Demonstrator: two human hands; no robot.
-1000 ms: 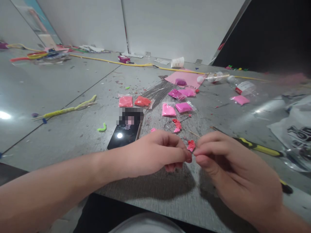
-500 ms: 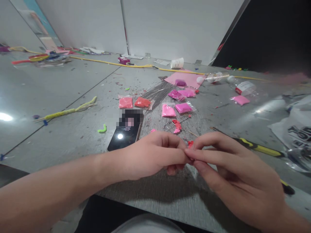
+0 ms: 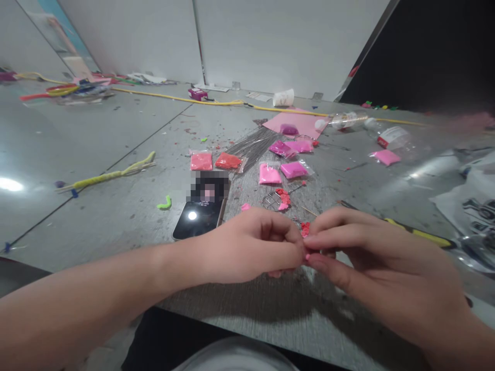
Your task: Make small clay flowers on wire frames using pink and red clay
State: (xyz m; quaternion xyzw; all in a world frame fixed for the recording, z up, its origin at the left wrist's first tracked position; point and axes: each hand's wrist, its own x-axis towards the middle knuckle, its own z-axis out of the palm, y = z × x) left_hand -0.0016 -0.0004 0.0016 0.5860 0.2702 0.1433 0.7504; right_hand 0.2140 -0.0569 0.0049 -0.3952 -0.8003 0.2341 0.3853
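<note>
My left hand (image 3: 263, 247) and my right hand (image 3: 379, 268) meet fingertip to fingertip low over the grey table. A tiny bit of pink clay (image 3: 307, 256) shows where the thumbs and forefingers pinch together; the fingers hide most of what is between them. Just behind the fingertips is a red clay-covered piece (image 3: 305, 228), partly hidden. Farther back lies a wire ring (image 3: 274, 200) with red and pink clay around its right side. A pink lump (image 3: 246, 207) peeks out beyond my left knuckles. A thin wooden stick (image 3: 309, 211) lies near my right forefinger.
A phone (image 3: 201, 214) lies behind my left wrist. Beyond are red clay packets (image 3: 201, 161), pink clay packets (image 3: 269, 173) and a wire bundle (image 3: 251, 147). At right are a yellow-and-black-handled tool (image 3: 429, 237), a plastic bag (image 3: 469, 201) and bottles (image 3: 396, 136).
My fingertips have shifted slightly, and the pink bit between them now shows more clearly. My right hand has turned a little and covers more of the yellow-and-black handle.
</note>
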